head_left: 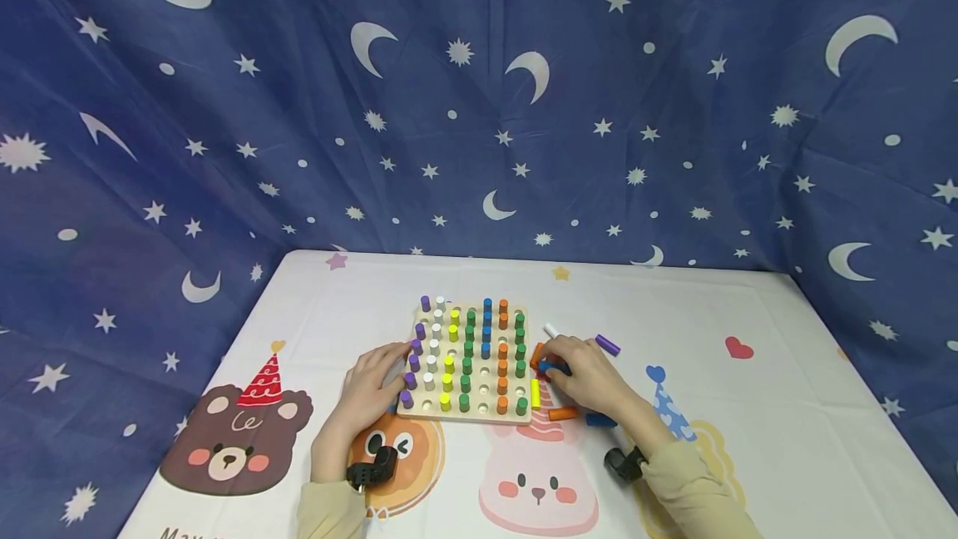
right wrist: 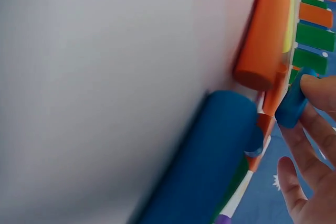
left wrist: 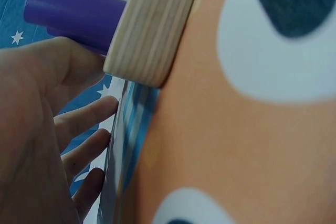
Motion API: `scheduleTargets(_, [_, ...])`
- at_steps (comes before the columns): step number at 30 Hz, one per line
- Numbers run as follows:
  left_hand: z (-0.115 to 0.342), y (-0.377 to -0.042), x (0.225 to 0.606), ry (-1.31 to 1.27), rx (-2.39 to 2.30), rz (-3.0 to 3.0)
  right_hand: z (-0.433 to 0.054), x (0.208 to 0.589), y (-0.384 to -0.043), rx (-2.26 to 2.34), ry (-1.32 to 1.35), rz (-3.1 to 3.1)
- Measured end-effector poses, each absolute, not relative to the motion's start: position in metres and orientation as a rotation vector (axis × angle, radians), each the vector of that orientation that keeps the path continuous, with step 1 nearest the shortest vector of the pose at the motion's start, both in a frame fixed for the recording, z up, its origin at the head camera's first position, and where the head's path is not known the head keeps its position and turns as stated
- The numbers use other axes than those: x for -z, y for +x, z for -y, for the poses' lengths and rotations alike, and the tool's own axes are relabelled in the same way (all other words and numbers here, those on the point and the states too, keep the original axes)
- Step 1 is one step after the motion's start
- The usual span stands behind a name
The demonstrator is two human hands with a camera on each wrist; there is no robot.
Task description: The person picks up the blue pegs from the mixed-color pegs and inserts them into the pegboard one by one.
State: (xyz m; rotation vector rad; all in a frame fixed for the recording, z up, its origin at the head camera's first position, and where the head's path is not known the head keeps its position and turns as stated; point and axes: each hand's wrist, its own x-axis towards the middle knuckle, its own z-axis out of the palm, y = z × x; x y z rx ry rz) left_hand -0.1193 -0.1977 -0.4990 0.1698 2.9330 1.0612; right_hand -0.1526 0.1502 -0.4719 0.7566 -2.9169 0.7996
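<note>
A wooden pegboard (head_left: 479,417) stands on the table with upright pegs in columns of purple, white, yellow, green, blue and orange. The blue column (head_left: 486,335) has pegs at its far end and bare holes nearer the front. My left hand (head_left: 372,385) rests along the board's left edge, its thumb by a purple peg (left wrist: 73,11) and its fingers extended beside the wooden side (left wrist: 155,30). To the right of the board, my right hand (head_left: 587,373) pinches a blue peg (right wrist: 292,103) between thumb and fingers, above several loose pegs.
Loose pegs lie right of the board: yellow (head_left: 535,394), orange (head_left: 563,413), blue (head_left: 601,420), purple (head_left: 608,345) and white (head_left: 551,329). A white tablecloth (head_left: 793,406) with cartoon prints covers the table. Behind it hangs a dark blue curtain (head_left: 464,148) with moons and stars.
</note>
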Motion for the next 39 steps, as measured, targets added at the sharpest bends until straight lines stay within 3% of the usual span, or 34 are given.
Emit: scheduleTargets(39, [0.198,-0.119,0.497,0.176,-1.013,-2.932,-0.128,0.427,-0.143,-1.035,0.894,2.841])
